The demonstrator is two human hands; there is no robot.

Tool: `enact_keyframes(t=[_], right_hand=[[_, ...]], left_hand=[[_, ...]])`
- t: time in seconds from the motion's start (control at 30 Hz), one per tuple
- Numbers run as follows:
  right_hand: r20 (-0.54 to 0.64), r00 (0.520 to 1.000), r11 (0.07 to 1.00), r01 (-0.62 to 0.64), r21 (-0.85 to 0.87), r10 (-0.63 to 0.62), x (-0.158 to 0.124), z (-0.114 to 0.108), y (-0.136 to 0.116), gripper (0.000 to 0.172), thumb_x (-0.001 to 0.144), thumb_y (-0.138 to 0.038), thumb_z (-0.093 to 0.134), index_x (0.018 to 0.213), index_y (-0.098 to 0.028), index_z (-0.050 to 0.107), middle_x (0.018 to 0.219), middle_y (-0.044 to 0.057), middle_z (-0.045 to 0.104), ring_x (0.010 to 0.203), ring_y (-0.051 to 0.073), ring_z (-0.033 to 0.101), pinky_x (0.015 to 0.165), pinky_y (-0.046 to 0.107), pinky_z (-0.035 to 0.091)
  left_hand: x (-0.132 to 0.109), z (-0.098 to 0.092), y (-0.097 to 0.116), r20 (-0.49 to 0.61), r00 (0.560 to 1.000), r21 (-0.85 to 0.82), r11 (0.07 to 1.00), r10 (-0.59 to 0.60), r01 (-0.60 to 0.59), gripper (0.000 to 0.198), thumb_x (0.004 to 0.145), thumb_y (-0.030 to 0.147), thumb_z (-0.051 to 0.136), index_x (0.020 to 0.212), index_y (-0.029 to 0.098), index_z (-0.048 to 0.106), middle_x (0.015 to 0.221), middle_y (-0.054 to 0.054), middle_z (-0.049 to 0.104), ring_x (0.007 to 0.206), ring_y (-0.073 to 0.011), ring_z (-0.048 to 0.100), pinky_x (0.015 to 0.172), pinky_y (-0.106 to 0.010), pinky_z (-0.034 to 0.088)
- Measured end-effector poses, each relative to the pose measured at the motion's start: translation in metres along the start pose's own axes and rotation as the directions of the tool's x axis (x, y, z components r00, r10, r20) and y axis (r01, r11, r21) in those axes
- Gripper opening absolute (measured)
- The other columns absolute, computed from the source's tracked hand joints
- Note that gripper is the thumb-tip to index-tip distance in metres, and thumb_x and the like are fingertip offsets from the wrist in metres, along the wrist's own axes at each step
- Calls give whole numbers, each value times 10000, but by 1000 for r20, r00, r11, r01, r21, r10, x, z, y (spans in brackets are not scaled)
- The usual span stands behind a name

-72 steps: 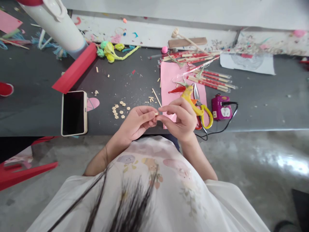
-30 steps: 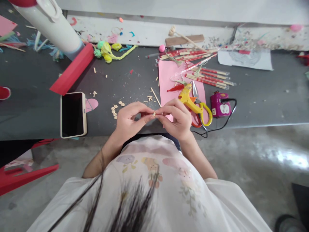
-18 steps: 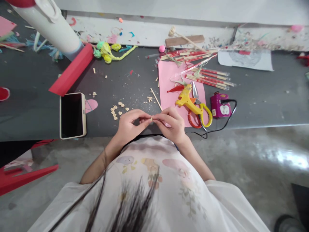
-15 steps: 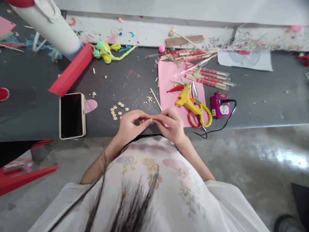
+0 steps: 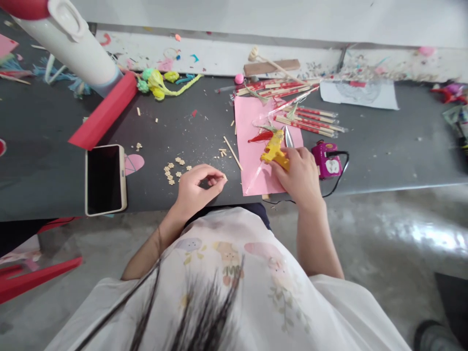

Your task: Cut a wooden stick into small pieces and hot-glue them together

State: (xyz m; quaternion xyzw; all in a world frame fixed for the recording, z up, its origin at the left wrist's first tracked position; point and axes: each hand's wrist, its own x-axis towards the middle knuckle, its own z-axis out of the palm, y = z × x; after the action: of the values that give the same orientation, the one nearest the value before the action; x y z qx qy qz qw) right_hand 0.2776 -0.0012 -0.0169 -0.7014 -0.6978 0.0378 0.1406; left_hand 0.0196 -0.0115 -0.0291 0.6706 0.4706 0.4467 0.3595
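Observation:
My left hand [image 5: 199,187] is closed in a pinch near the table's front edge, with a tiny pale wooden piece [image 5: 225,178] at the fingertips. Just left of it lie several small flower-shaped wooden pieces [image 5: 171,165]. My right hand [image 5: 300,178] is wrapped round the handle of a yellow hot glue gun [image 5: 274,148], which rests over pink paper [image 5: 252,180]. A thin clear strand of glue runs from its nozzle down the paper. Scissors lie beneath that hand; only the metal blade [image 5: 288,138] shows, the handles being hidden.
A purple power box [image 5: 326,161] with a black cord stands at right. Wrapped red-and-wood sticks [image 5: 307,119] lie behind the paper. Leftward are a phone [image 5: 105,180], a red folded paper strip [image 5: 104,112] and a white bottle [image 5: 73,46]. A loose stick [image 5: 233,152] lies mid-table.
My right hand has left my left hand's fingertips, moved right and closed on the glue gun, covering the scissor handles. My left hand keeps its pinch in nearly the same place.

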Motion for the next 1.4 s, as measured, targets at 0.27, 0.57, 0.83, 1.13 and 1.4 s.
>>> enact_keyframes(t=[0.27, 0.57, 0.83, 1.13, 1.4], right_hand=[[231, 970, 934, 15, -357, 72, 17, -4, 10, 498, 836, -496, 586, 1128, -93, 570, 991, 209, 624, 914, 340, 568, 739, 411, 424], [237, 971, 920, 100, -380, -8, 16, -1, 9, 324, 890, -332, 477, 1060, -71, 566, 1002, 218, 627, 918, 336, 577, 665, 373, 424], [63, 997, 994, -60, 89, 55, -8, -22, 25, 388, 873, -379, 478, 1194, -164, 510, 1082, 165, 628, 995, 310, 579, 796, 430, 469], [186, 925, 548, -348, 760, 330, -16, -4, 37, 306, 839, -493, 516, 921, -211, 600, 619, -22, 458, 528, 134, 438, 496, 303, 393], [245, 958, 261, -277, 925, 147, -18, -5, 29, 304, 796, -506, 535, 919, -244, 628, 595, -47, 283, 446, 111, 276, 401, 318, 261]], left_hand=[[1, -2, 3, -47, 996, 66, 995, 79, -76, 35, 747, 145, 668, 767, 174, 669, 702, 5, 654, 607, -69, 569, 603, -199, 480], [5, -9, 3, -74, 994, 83, 994, 83, -77, 38, 745, 160, 669, 772, 185, 679, 717, 3, 670, 606, -75, 572, 595, -208, 478], [11, -11, 4, -99, 991, 127, 989, 93, -80, 6, 752, 191, 675, 757, 190, 679, 703, 3, 674, 598, -80, 583, 586, -209, 486], [15, -10, 8, -74, 991, 131, 986, 111, -101, 16, 762, 199, 666, 761, 192, 680, 690, 1, 671, 601, -84, 585, 584, -217, 479], [16, -7, 7, -82, 993, 89, 993, 85, -78, 24, 760, 209, 668, 768, 195, 685, 706, -4, 674, 611, -88, 584, 575, -218, 484]])
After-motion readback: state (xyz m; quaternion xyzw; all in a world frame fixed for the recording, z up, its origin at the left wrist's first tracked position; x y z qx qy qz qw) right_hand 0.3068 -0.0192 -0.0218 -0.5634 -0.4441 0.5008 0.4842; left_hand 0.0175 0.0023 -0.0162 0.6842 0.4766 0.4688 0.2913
